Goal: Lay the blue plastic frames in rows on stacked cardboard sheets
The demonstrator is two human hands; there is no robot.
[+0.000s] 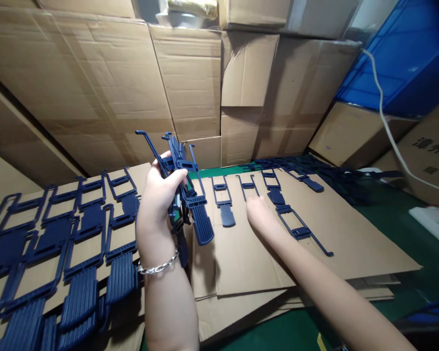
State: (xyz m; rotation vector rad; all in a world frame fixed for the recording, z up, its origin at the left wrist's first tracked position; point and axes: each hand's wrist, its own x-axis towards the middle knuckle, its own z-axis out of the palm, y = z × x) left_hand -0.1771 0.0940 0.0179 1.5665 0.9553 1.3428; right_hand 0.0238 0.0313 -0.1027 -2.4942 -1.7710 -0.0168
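Observation:
My left hand [164, 185] is closed around a bundle of several dark blue plastic frames with ribbed paddle ends [201, 224], held above the cardboard, some of their bent prongs pointing up. My right hand [259, 212] rests low over the cardboard sheet [249, 263], its fingers curled down at the lower end of one dark blue plastic frame [248, 186]. The hand hides that frame's paddle end and most of the fingertips. To its left lies a similar frame [221, 195]. On its right, other frames [298, 229] lie end to end.
Rows of similar blue frames [84, 273] cover cardboard at the left. More dark pieces [336, 180] are piled on the green surface [388, 219] at the back right. Cardboard boxes [190, 78] form a wall behind. A white cable [384, 117] hangs at the right.

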